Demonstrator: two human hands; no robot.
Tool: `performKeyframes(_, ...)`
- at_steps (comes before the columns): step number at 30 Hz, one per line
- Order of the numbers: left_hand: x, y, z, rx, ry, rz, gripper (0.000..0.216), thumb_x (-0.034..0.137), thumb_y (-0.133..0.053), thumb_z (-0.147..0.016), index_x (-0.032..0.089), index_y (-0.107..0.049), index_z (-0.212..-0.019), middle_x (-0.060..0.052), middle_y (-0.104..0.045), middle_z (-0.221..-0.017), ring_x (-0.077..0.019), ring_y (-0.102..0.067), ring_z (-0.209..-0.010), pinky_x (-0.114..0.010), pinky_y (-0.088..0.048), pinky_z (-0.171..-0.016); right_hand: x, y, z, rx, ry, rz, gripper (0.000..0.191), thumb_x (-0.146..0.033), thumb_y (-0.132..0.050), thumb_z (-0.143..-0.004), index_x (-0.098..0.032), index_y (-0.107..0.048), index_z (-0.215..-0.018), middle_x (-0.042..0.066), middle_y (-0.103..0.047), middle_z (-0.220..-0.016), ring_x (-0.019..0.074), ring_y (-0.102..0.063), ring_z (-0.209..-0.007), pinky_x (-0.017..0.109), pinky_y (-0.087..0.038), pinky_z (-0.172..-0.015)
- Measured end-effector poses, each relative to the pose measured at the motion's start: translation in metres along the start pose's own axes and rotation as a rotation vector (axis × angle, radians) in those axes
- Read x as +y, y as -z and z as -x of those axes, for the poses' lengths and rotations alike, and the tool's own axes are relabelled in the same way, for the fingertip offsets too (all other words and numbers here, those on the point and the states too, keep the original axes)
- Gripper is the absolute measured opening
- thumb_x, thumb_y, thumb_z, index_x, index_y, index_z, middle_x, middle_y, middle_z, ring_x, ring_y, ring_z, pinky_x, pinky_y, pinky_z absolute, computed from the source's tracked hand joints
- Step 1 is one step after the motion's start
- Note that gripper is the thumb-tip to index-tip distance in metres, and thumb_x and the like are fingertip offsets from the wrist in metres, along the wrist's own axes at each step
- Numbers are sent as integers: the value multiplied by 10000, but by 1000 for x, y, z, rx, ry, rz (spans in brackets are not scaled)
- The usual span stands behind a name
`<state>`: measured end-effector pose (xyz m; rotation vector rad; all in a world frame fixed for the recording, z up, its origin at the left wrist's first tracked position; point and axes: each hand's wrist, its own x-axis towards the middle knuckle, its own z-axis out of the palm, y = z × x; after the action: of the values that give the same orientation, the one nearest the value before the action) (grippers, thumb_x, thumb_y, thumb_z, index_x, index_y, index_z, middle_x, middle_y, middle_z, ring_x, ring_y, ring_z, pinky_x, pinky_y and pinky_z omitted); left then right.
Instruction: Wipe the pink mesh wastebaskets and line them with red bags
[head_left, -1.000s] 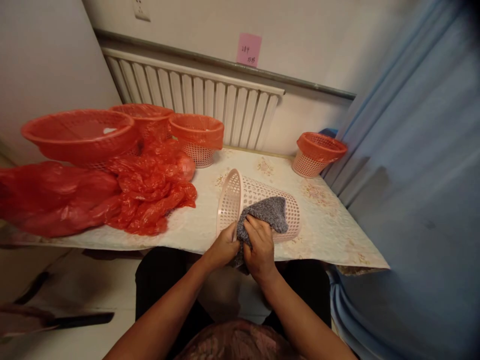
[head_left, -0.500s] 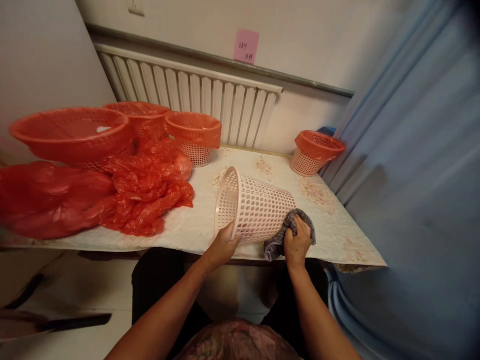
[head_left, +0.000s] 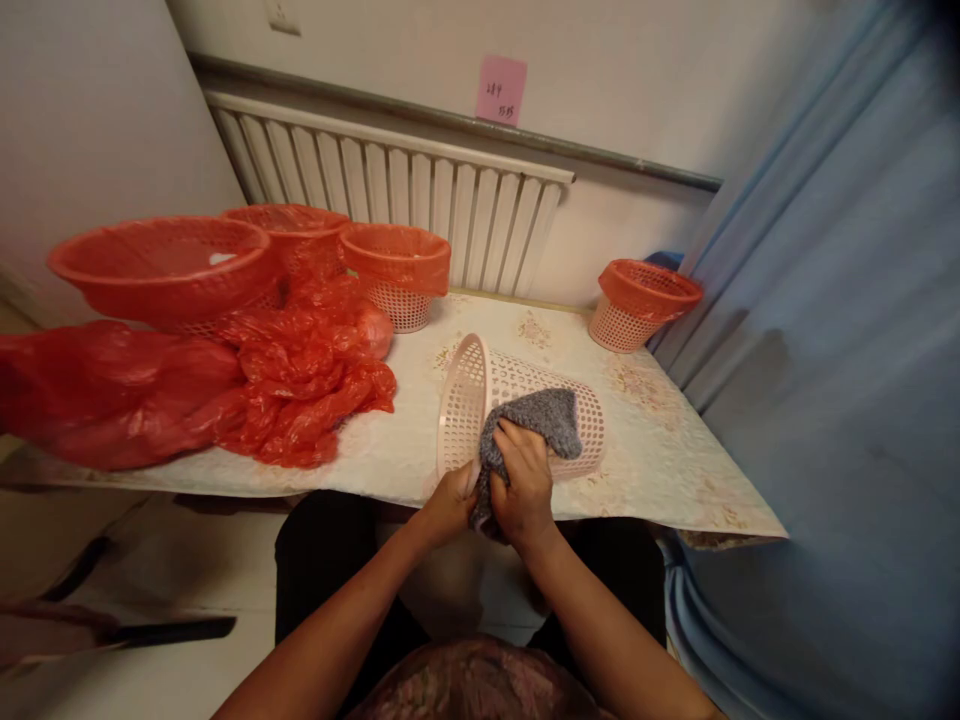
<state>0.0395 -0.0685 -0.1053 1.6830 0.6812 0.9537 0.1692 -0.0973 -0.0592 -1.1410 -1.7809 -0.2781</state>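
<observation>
A pale pink perforated plastic wastebasket (head_left: 523, 372) lies on its side on the table, its mouth facing left. My left hand (head_left: 450, 505) grips the near part of its rim, thumb on the outside. My right hand (head_left: 523, 485) is closed on a grey cloth (head_left: 544, 415) and presses it against the basket's side close to the rim, right beside my left hand. Part of the cloth spreads over the holes towards the base.
Baskets lined with red bags stand at the back left, among them one basket (head_left: 401, 290), with crumpled red plastic bags (head_left: 300, 385) before them. Another lined basket (head_left: 637, 310) stands at the back right, near a blue curtain (head_left: 825, 350). A radiator (head_left: 397, 180) runs behind the table.
My right hand has moved left with the cloth, from the basket's base end to its rim. My left hand still holds the rim.
</observation>
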Motion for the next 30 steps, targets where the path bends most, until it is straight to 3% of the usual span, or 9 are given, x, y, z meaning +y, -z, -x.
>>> performKeyframes(4,0,-2,2,-26,-7,2,263,309,-538,-827,147,-615,-1019,-56,-686,-969,-227,-601,-916,-370,-472,-917,1,3,-10,2,-23,15,580,-34,-426,-723,-183,-509,-1277,109,-556,-1273,264,-472,-1183,511,-405,-985)
performKeyframes(10,29,-1,-19,124,-12,24,425,154,-496,-784,150,-528,-1208,-70,-621,-1197,-211,-558,-1095,-358,-400,-1020,7,0,0,-27,-6,29,561,-63,-440,-752,-198,-502,-1292,103,-556,-1276,258,-486,-1159,496,-416,-966)
performKeyframes(14,32,1,-21,136,34,5,381,196,-474,-833,140,-533,-1205,-81,-634,-1181,-217,-570,-1103,-360,-413,-1011,42,5,0,-5,-58,64,545,-67,-439,-745,-175,-522,-1273,108,-567,-1261,251,-483,-1176,496,-404,-989)
performKeyframes(19,27,2,-17,103,47,-43,369,203,-465,-842,142,-548,-1197,-83,-641,-1182,-220,-580,-1098,-387,-426,-1002,106,26,14,171,-275,213,472,-109,-424,-756,-155,-587,-1197,108,-613,-1192,255,-505,-1156,505,-413,-989)
performKeyframes(22,24,1,-17,109,53,-32,386,193,-469,-829,141,-547,-1204,-79,-656,-1152,-215,-591,-1079,-392,-435,-993,122,35,29,230,-381,282,445,-120,-429,-749,-132,-613,-1154,119,-631,-1155,265,-531,-1118,509,-425,-979)
performKeyframes(26,19,1,-18,92,48,-20,371,196,-473,-832,145,-563,-1189,-81,-660,-1145,-218,-597,-1069,-390,-438,-990,90,26,41,220,-341,257,451,-105,-424,-763,-145,-595,-1178,128,-617,-1169,276,-525,-1128,527,-432,-962)
performKeyframes(30,16,0,-17,62,19,18,378,177,-476,-826,148,-555,-1194,-80,-655,-1156,-218,-594,-1077,-368,-437,-987,30,5,39,47,-91,80,530,-80,-430,-779,-185,-498,-1295,128,-558,-1260,270,-485,-1183,523,-429,-957)
